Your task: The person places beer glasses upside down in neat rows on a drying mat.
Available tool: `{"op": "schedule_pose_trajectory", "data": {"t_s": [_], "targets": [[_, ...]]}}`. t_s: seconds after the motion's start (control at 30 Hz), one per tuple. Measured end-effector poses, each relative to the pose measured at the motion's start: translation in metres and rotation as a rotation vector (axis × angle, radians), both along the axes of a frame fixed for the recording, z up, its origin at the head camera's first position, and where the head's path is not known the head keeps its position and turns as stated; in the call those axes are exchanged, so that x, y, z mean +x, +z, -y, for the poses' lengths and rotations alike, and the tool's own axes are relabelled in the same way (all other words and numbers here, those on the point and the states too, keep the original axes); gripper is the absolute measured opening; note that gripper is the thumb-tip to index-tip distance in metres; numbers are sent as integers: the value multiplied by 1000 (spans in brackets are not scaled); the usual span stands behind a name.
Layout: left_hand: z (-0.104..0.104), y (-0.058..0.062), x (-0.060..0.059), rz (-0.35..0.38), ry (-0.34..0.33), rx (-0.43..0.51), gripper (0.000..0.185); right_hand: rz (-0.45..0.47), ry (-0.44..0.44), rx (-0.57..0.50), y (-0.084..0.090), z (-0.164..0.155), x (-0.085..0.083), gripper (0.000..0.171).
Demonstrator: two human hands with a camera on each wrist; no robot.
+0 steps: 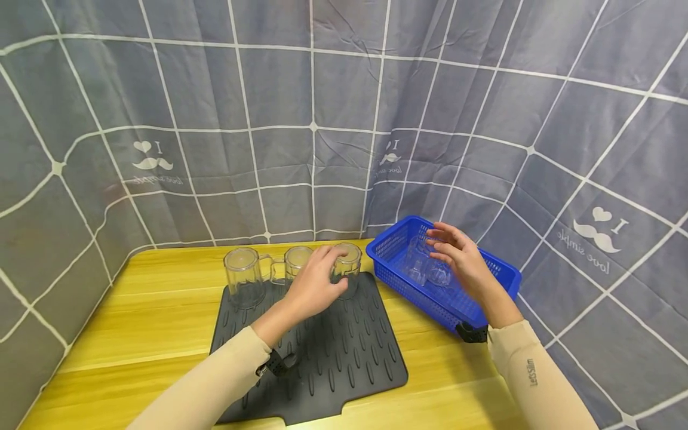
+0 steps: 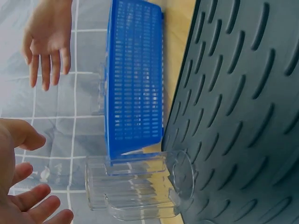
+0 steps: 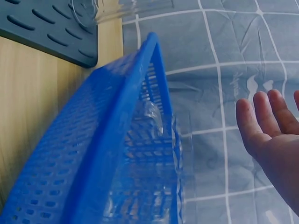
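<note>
Three clear glass mugs stand in a row along the back of a dark ridged mat: a left mug, a middle mug and a right mug. My left hand hovers by the right mug, overlapping it and part of the middle one in the head view. From the left wrist, its fingers appear spread and apart from the mug. Over the blue basket, my right hand is raised with relaxed fingers and holds nothing. Glass mugs lie inside the basket, partly hidden by that hand.
The ridged mat lies on a yellow wooden table. Close to the mat's right side sits the basket, set at an angle. A grey curtain with white grid lines hangs behind and around the table.
</note>
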State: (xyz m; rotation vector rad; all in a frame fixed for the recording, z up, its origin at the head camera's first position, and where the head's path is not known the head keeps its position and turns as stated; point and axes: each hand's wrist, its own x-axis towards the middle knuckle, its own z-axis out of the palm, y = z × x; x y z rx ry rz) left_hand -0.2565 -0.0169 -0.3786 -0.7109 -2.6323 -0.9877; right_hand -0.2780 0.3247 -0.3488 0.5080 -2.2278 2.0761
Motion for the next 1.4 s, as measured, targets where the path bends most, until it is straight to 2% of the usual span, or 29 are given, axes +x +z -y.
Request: {"op": "schedule_pose_trajectory", "data": {"t_s": [0.27,0.53,0.97,1.23,1.4], "targets": [[11,-6,18,33,-29,57,49,23,-65,33,6,-8,-9,49],[26,-17,34,130,-32,103,48,30,-111,24,3,-22,-24,41],[48,-34,45,222,-17,177,47,78,-181,-57,-2,-38,-42,40],[57,-42,48,245,-24,201,48,110,-239,17,-13,-49,-50,63],[63,-47,50,252,-3,179,48,121,-265,25,-19,-53,-54,66]]}}
